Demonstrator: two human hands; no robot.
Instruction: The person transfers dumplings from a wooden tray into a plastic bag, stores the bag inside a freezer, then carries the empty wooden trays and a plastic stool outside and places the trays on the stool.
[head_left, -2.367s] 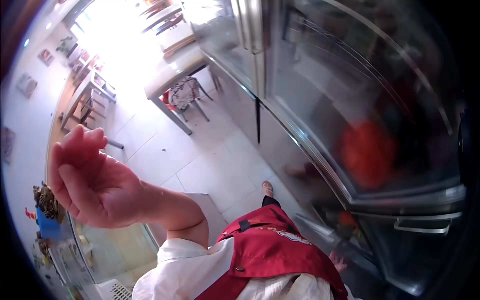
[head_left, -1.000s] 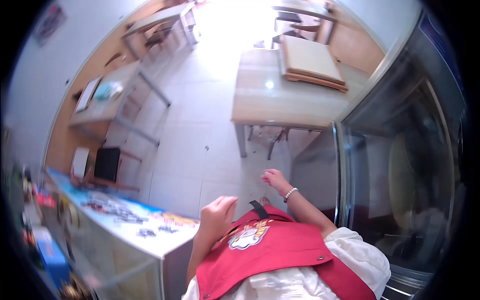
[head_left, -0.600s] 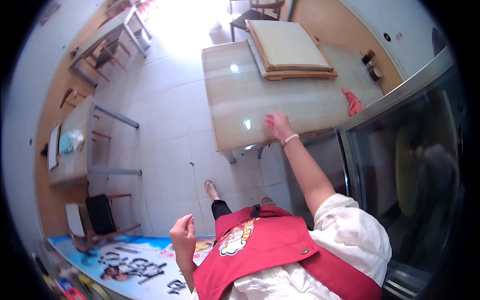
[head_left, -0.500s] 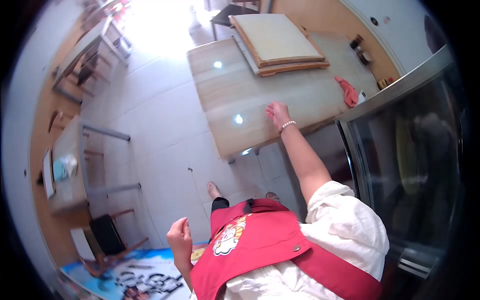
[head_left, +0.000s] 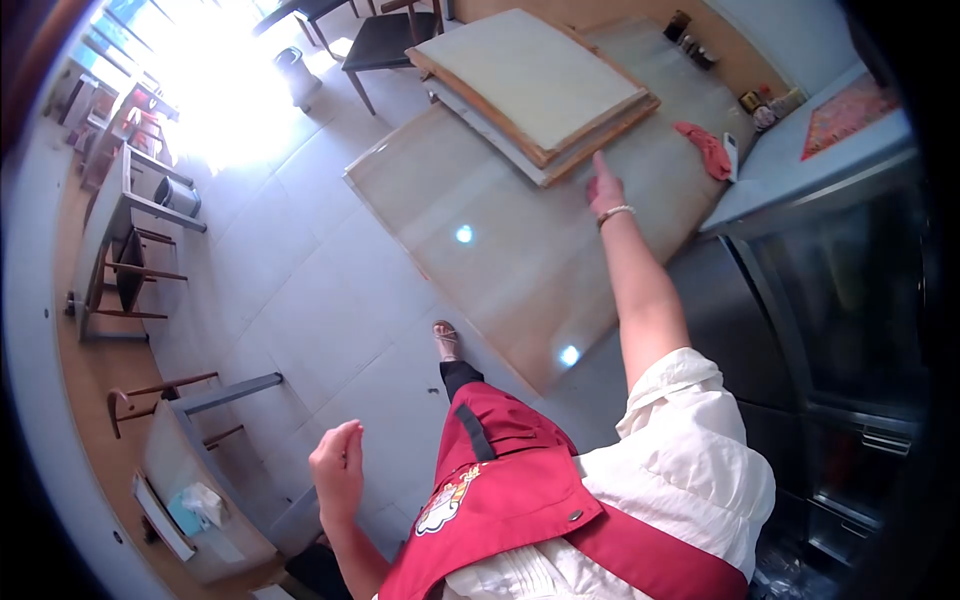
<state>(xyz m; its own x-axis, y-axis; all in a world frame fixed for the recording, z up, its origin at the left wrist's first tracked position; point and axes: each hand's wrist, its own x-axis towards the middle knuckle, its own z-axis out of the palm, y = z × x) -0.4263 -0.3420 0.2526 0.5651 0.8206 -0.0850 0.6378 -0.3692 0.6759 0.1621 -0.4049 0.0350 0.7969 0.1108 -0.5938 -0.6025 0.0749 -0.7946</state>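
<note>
**Framed boards (head_left: 535,75) lie on the far side of the big table (head_left: 430,200), right hand (head_left: 606,190) close by**

On my feed, a pale tiled floor (head_left: 290,230) runs to a bright far left corner, with other tables (head_left: 225,542) and chairs (head_left: 130,272) along the left wall (head_left: 30,350) and a glass-fronted metal cabinet (head_left: 850,290) at near right. The big table takes the middle and right; its glossy top throws back 2 spots of light (head_left: 464,234), so I judge it smooth and slippery.

The boards, at least 2 layers, rest flat on it. I expect them to be stiff and fairly heavy, not fragile; the wooden rims (head_left: 480,109) look the place to take hold, on opposite sides.

The right hand is just beside their near edge, 1 finger stretched out; I cannot tell whether it touches or how the other fingers sit. The left hand (head_left: 338,462) hangs near left, well apart from the big table, fingers curled together, nothing visible in them.

At the big table's right end are a red cloth (head_left: 703,150) and, beside it, a small white object (head_left: 731,157).
</note>
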